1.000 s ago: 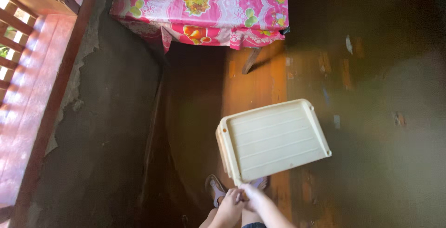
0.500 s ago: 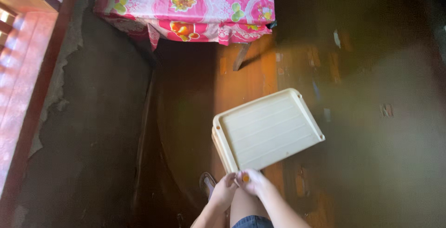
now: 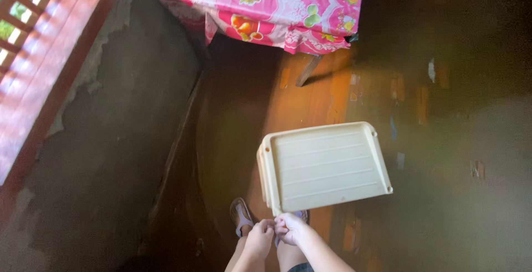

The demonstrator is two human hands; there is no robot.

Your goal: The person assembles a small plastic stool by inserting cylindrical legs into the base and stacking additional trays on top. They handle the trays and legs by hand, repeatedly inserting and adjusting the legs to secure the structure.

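Note:
A cream plastic tray (image 3: 324, 167) with a raised rim and ribbed bottom hangs above the wooden floor, tilted slightly. My left hand (image 3: 259, 240) and my right hand (image 3: 292, 229) are pressed together at its near corner, fingers closed around the part of the tray that sticks out there. What exactly they grip is hidden by the fingers. Under the hands I see my foot in a sandal (image 3: 241, 217).
A bed with a pink flowered sheet (image 3: 266, 6) stands at the far end, one wooden leg (image 3: 307, 70) showing. A rough grey wall (image 3: 111, 139) runs along the left, with a red window grille (image 3: 33, 45) at top left. The worn floorboards (image 3: 432, 139) stretch to the right.
The view has shifted a little, so the bed and window sit differently in frame. The tray stays in both hands at about the same spot, slightly lower.

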